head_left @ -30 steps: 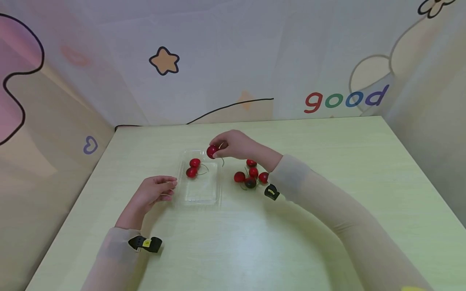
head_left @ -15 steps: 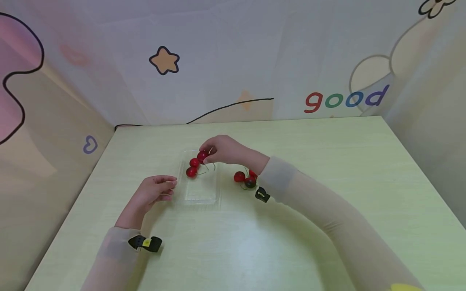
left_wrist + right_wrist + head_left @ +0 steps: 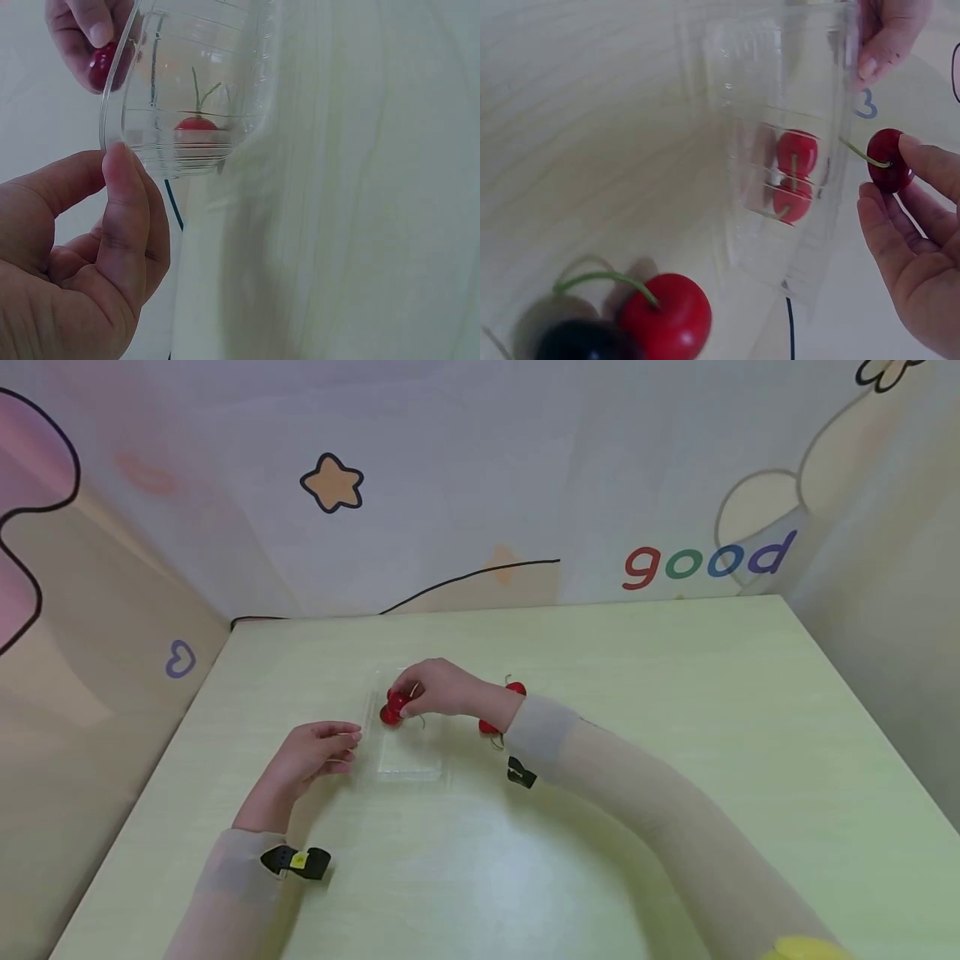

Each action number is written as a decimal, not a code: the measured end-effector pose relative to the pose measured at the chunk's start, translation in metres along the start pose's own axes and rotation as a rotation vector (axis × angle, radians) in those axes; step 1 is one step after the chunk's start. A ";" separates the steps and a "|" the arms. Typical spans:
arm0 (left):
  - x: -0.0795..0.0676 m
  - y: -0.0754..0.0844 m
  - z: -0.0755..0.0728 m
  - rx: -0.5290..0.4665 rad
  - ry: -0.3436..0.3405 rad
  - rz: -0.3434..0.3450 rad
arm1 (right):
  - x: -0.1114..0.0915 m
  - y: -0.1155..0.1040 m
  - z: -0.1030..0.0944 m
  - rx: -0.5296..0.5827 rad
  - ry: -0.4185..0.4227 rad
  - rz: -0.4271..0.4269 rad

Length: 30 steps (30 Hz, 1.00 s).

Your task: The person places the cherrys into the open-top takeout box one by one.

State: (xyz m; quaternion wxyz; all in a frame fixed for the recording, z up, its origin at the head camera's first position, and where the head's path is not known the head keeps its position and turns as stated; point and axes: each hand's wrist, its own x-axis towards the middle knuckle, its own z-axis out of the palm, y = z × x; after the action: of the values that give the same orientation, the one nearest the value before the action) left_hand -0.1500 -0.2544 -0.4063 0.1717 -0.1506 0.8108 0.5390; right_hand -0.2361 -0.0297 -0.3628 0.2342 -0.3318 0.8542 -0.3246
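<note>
A clear plastic box [image 3: 408, 774] stands on the table. My left hand [image 3: 318, 750] pinches its left rim between thumb and fingertips, as the left wrist view shows. Over the box, my right hand [image 3: 441, 687] holds a dark red cherry [image 3: 889, 159] between thumb and fingers, its green stem hanging free. Inside the box lie two red cherries, an upper cherry [image 3: 797, 154] and a lower cherry [image 3: 791, 201] in the right wrist view. From the head, the right hand and the held cherry partly cover them.
Right of the box is a group of loose cherries, mostly hidden by my right forearm; a red cherry [image 3: 487, 727] shows beside the sleeve. Close to the right wrist camera are a red cherry [image 3: 667, 315] and a very dark cherry [image 3: 585, 341]. A printed cloth [image 3: 465, 460] hangs behind the table.
My right hand has carried the cherry left and nearer to me, from the box's far right corner to over the two cherries inside. My left hand stays at the rim.
</note>
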 end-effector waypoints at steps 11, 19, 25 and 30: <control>0.000 -0.002 -0.001 -0.028 -0.020 0.021 | 0.015 0.008 0.023 -0.045 -0.013 -0.029; -0.001 0.000 -0.003 -0.015 -0.017 0.021 | 0.020 0.006 0.034 -0.147 -0.007 -0.002; -0.002 0.000 -0.002 -0.012 -0.012 0.021 | 0.024 0.005 0.043 -0.225 -0.009 0.000; -0.003 -0.001 -0.003 -0.028 -0.023 0.030 | 0.025 0.005 0.049 -0.272 -0.013 0.011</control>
State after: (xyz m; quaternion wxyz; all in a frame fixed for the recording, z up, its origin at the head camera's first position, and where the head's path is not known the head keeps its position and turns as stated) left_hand -0.1471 -0.2570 -0.4047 0.1709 -0.1348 0.8034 0.5542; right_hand -0.2242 -0.0644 -0.4044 0.1945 -0.3579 0.8906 -0.2024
